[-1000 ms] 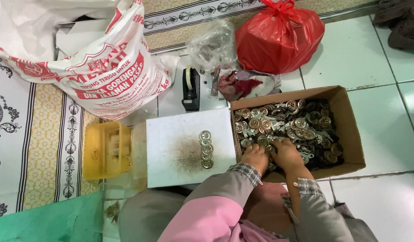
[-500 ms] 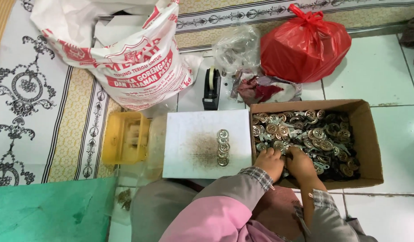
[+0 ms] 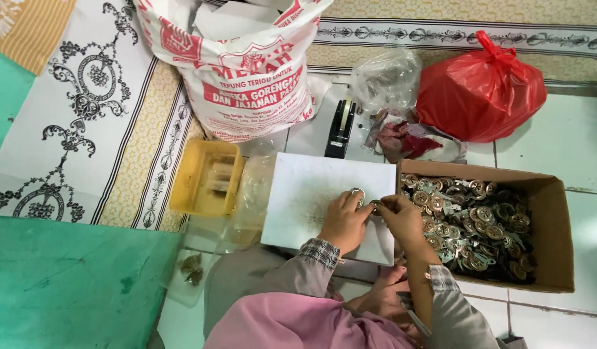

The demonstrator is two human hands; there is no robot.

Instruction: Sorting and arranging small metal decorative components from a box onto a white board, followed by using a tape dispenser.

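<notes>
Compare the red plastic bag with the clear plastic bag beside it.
The red plastic bag is opaque, hiding its contents; the clear plastic bag is see-through. The red bag is larger, full and knotted on top; the clear one is smaller and crumpled. Both sit on the floor behind the cardboard box.

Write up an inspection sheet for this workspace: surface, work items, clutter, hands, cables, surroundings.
Surface: white board on a tiled floor, with a dusty smudge mid-board.
Work items: small round metal parts held over the board; cardboard box full of similar metal pieces.
Clutter: yellow plastic container, black tape dispenser, clear plastic bag, tied red plastic bag, printed white sack.
Hands: left hand and right hand meet over the board's right edge, each pinching metal parts.
Cables: nothing seen.
Surroundings: patterned mat, green sheet.
</notes>
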